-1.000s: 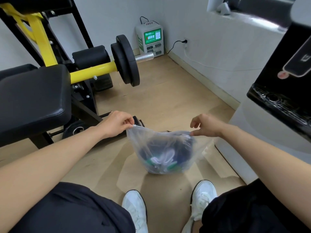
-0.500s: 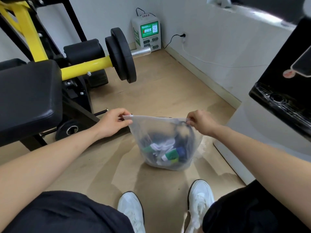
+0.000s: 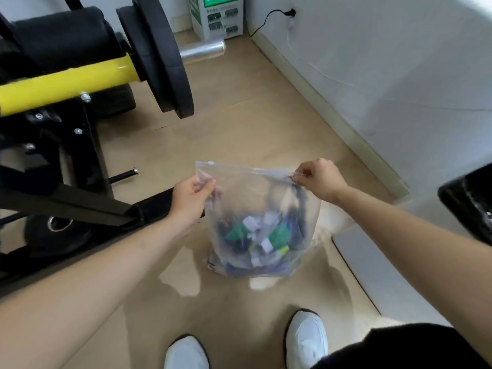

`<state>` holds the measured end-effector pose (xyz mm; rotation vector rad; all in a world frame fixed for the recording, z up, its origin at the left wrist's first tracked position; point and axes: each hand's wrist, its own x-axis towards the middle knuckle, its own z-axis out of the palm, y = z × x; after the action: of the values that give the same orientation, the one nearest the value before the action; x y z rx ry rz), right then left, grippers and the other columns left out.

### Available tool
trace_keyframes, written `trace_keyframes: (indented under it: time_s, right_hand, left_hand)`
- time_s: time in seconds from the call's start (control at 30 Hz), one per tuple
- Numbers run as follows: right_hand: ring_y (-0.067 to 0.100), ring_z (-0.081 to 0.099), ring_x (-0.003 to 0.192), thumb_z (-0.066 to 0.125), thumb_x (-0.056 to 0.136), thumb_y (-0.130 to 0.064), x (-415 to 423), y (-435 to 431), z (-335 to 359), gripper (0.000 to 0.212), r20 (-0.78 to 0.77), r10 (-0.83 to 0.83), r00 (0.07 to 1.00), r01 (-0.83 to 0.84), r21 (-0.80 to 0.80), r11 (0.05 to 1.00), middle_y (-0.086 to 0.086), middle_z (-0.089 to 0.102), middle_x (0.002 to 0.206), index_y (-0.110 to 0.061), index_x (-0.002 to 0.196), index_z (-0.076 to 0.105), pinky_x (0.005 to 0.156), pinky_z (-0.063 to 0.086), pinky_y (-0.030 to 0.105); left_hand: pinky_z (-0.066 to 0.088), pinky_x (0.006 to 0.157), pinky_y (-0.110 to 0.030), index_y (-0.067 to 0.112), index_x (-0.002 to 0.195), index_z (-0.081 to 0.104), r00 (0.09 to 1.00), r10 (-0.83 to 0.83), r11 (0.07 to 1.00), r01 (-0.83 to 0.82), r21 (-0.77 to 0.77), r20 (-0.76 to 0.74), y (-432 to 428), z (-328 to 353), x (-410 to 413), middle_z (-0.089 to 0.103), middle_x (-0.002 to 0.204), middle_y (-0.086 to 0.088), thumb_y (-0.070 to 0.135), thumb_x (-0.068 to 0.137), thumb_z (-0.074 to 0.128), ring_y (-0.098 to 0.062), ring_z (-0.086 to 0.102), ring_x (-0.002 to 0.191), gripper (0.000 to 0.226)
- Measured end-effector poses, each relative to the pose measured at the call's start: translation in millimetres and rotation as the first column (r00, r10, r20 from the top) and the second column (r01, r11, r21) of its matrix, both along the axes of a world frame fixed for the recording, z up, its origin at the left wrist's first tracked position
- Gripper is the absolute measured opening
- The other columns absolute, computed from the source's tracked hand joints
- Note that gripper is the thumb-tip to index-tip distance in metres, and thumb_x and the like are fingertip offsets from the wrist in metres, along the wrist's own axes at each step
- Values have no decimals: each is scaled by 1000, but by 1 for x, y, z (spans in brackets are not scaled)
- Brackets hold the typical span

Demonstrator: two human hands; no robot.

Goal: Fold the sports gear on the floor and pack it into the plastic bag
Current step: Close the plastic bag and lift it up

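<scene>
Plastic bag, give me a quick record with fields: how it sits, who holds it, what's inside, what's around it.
thing: bag, clear, upright, top edge straight between the hands
held by: left hand gripping its left edge; right hand pinching its top right corner
contents: gear, dark, green and white, bunched low
below: floor; contact unclear
nearby: weight plate at left; white shoes toward the camera

One plastic bag [image 3: 263,209] hangs from my fingers, pinched by two hands, my left hand [image 3: 190,201] and right hand [image 3: 320,182]. Below my fingers stand two white shoes, left shoe [image 3: 186,352] and right shoe [image 3: 306,339]; beyond my left fingers, one yellow bar [image 3: 66,86].
</scene>
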<state>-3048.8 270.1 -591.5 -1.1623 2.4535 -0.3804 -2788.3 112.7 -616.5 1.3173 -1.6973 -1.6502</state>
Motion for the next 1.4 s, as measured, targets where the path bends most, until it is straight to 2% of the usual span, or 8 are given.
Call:
trace_keyframes:
  time_s: [0.2, 0.4, 0.53, 0.7, 0.87, 0.97, 1.13, 1.4]
  right_hand:
    - [2, 55, 41, 77, 84, -14, 0, 39, 52, 14, 291, -116, 950, 105, 53, 993, -3, 63, 55, -21, 75, 71, 50, 44, 15]
    - [17, 55, 49, 76, 88, -12, 26, 61, 126, 13, 438, -228, 869, 258, -7, 966, 4, 62, 58, -18, 77, 71, 47, 45, 24]
    - [22, 57, 53, 76, 86, -14, 26, 51, 208, 7, 446, -224, 867, 285, -74, 956, 13, 66, 66, -17, 83, 72, 53, 46, 28]
    - [13, 54, 63, 82, 78, -22, 25, 53, 309, 16, 441, -171, 881, 175, 30, 984, 3, 67, 75, -17, 92, 75, 56, 38, 15]
    - [8, 40, 53, 81, 78, -22, 21, 60, 391, 19, 445, -127, 886, 105, 74, 992, -5, 48, 58, -20, 70, 63, 51, 33, 19]
    - [11, 40, 51, 75, 84, -20, 11, 45, 438, 29, 435, -187, 881, 187, 43, 981, 4, 50, 55, -13, 62, 57, 54, 39, 34]
    - [5, 53, 42, 71, 88, -11, -22, -31, 519, 29, 472, -256, 843, 336, -92, 937, 1, 59, 56, -24, 63, 65, 42, 41, 13]
    - [4, 59, 44, 73, 87, -10, -106, -173, 594, 16, 418, -187, 889, 282, -178, 943, -1, 62, 54, -13, 71, 73, 49, 50, 17]
  left_hand:
    - [52, 75, -31, 14, 75, 68, 981, 166, 963, -184, 197, 105, 14, 50, -11, 71, 61, 6, 5, 95, 68, -9, 66, 61, 22]
    - [56, 61, -14, 13, 83, 69, 931, 349, 874, -366, 318, 112, 26, 155, -7, 69, 74, -5, 5, 94, 70, -5, 66, 61, 14]
    - [55, 63, -13, 17, 90, 70, 894, 436, 827, -443, 346, 103, 17, 248, -10, 72, 78, -2, 11, 93, 72, -4, 69, 65, 7]
    - [55, 64, -12, 11, 99, 72, 870, 486, 803, -482, 351, 84, 8, 369, -32, 73, 86, -3, 13, 94, 72, -5, 70, 70, 5]
    - [59, 71, -16, 9, 90, 71, 829, 554, 762, -542, 355, 77, -6, 473, -52, 74, 88, -5, 14, 93, 74, -7, 73, 76, 7]
    - [61, 73, -18, 14, 87, 72, 812, 580, 752, -567, 336, 69, -26, 524, -54, 75, 88, -5, 15, 92, 75, -9, 74, 79, 6]
    - [61, 74, -22, 13, 94, 73, 809, 583, 774, -580, 254, 69, -81, 572, -49, 77, 86, -5, 17, 93, 74, -12, 75, 79, 5]
    - [61, 66, -19, 5, 97, 71, 767, 641, 707, -608, 361, 37, -181, 574, -89, 75, 84, -7, 14, 96, 71, -7, 73, 66, 10]
